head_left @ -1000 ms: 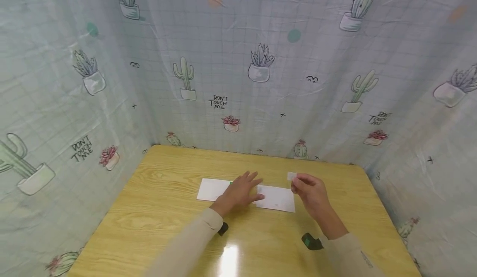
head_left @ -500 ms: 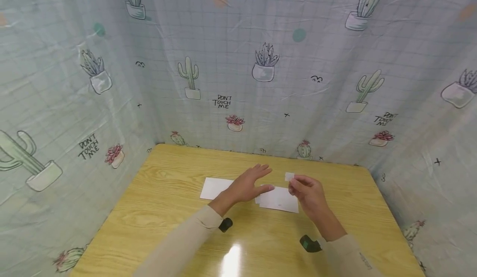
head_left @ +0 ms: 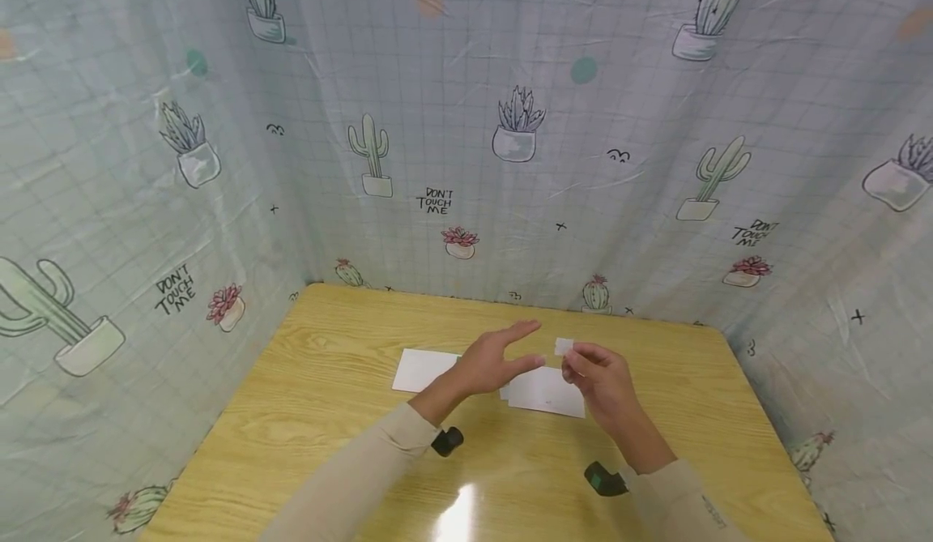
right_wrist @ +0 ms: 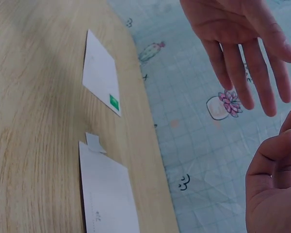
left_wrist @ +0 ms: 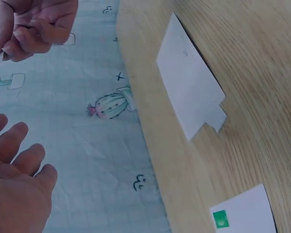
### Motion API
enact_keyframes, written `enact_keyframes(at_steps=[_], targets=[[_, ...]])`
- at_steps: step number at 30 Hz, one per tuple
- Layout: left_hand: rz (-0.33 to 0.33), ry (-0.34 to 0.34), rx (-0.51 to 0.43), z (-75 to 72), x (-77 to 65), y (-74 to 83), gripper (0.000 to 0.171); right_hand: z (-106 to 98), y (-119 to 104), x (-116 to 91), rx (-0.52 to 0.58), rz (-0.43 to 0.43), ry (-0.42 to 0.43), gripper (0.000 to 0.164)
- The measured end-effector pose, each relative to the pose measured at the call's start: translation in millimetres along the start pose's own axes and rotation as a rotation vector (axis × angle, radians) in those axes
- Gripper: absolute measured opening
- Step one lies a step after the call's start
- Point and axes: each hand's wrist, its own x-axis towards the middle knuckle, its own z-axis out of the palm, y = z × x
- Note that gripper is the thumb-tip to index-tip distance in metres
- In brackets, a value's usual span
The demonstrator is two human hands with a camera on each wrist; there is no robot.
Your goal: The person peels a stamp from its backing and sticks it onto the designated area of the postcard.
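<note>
Between its thumb and index finger, my right hand (head_left: 605,376) pinches a small white square of paper (head_left: 564,347), held above the table. My left hand (head_left: 484,364) is close by on the left, fingers extended and thumb apart, its tips short of the square. Below lie two white envelopes. The left envelope (head_left: 423,370) carries a green stamp (right_wrist: 114,102) in one corner and is partly covered by my left hand in the head view. The right envelope (head_left: 547,390) has faint small marks, and another small white paper piece (right_wrist: 93,142) sticks out at its edge.
Both envelopes lie on a yellow wood-grain table (head_left: 335,445). A cactus-print curtain (head_left: 452,121) hangs along the back and both sides. Black devices (head_left: 605,479) sit near both wrists.
My left hand has lifted from near the left envelope and moved right, toward the small white square. My right hand keeps its pinch, hardly moving.
</note>
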Motion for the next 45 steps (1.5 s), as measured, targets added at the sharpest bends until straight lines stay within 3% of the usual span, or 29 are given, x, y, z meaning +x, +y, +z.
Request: enact_keyframes(at_steps=[11, 18, 23, 26, 32, 36, 40, 42, 45], targets=[[-0.032, -0.003, -0.411, 5.3, 4.4, 11.8, 0.054, 6, -1, 1, 0.062, -0.015, -0.042, 0.024], [-0.071, 0.033, -0.592, 11.4, 7.5, 15.1, 0.046, 8, -2, 0, 0.025, 0.031, 0.022, 0.017], [-0.107, 0.072, -0.728, 14.0, 9.6, 16.4, 0.042, 11, -1, 2, 0.06, 0.017, 0.009, 0.017], [-0.129, 0.096, -0.792, 15.7, 10.2, 17.0, 0.039, 12, 2, 3, 0.065, -0.008, -0.01, 0.021], [-0.16, 0.133, -0.789, 20.5, 11.8, 19.2, 0.033, 13, 8, 4, 0.001, -0.009, 0.022, 0.016], [-0.177, 0.168, -0.791, 24.0, 12.9, 20.6, 0.03, 14, 10, 3, -0.1, -0.013, 0.087, 0.004], [-0.202, 0.19, -0.795, 24.7, 12.6, 23.3, 0.026, 17, 12, 1, -0.345, -0.073, 0.208, 0.018], [-0.214, 0.195, -0.799, 24.1, 13.1, 24.3, 0.024, 18, 14, 1, -0.504, -0.18, 0.261, 0.02], [-0.223, 0.188, -0.797, 22.0, 14.3, 24.6, 0.024, 19, 16, 1, -0.716, -0.459, 0.283, 0.016]])
